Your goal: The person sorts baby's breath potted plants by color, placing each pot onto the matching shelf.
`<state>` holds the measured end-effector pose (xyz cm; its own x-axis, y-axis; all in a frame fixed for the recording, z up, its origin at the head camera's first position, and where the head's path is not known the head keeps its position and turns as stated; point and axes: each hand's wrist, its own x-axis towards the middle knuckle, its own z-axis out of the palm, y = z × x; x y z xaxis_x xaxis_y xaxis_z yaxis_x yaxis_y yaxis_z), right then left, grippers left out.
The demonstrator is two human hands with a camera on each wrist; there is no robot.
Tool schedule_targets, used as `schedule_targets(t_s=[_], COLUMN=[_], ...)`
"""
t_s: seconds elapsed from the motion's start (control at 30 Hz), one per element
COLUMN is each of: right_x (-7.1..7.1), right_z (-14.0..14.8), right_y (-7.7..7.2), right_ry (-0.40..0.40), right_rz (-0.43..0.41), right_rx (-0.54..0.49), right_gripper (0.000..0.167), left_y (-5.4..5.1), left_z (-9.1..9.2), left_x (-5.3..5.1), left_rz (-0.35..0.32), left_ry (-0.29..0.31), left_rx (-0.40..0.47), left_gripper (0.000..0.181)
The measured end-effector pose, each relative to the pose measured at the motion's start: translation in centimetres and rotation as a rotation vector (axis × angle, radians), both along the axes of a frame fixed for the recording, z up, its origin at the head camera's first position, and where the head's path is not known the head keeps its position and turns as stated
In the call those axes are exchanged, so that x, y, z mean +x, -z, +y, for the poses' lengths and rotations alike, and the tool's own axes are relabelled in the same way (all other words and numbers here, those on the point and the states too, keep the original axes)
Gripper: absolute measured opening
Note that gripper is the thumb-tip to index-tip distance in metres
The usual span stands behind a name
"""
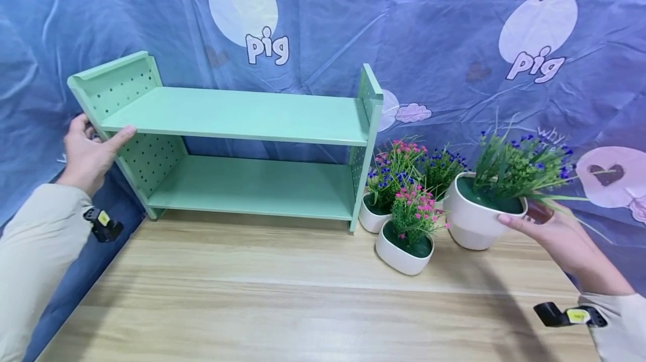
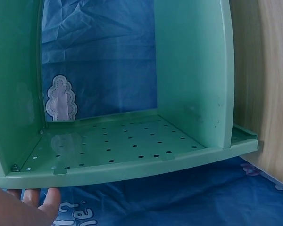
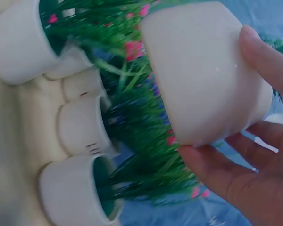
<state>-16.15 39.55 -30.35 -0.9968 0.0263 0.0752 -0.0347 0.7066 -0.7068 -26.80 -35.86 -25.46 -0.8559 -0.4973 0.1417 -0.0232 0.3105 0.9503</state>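
A pale green two-tier shelf (image 1: 252, 185) with perforated side panels stands at the back left of the wooden table. My left hand (image 1: 88, 154) holds its left side panel, thumb over the front edge near the upper board. In the left wrist view, the fingertips (image 2: 51, 202) touch the panel's outer side. My right hand (image 1: 552, 233) grips a white pot (image 1: 474, 216) of grass and blue flowers, slightly tilted. In the right wrist view, the held pot (image 3: 207, 75) hangs above the table, thumb and fingers on opposite sides.
Beside the shelf's right end stand a white pot (image 1: 372, 216) with pink and blue flowers, a pink-flowered pot (image 1: 404, 255) in front, and a blue-flowered plant (image 1: 444, 168) behind. A blue printed cloth (image 1: 323, 31) hangs behind the table (image 1: 303, 295).
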Motion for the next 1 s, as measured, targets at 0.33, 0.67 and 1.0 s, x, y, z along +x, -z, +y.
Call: schedule_targets(t_s=[0.33, 0.67, 1.0], right_x=[-1.1, -1.9, -3.0], right_z=[-1.9, -5.3, -10.9], right_y=[-5.0, -10.2, -14.3], right_ry=[0.069, 0.137, -0.004], right_rz=[0.146, 0.149, 0.157], right_rx=[-0.12, -0.028, -0.156], right_gripper=[0.079, 0.087, 0.08], left_y=[0.0, 0.1, 0.0], left_z=[-0.2, -0.4, -0.1], left_x=[0.0, -0.1, 0.2], left_rz=[-0.002, -0.014, -0.001], left_ry=[0.014, 0.01, 0.001], left_rx=[-0.044, -0.048, -0.019], left_gripper=[0.082, 0.082, 0.082])
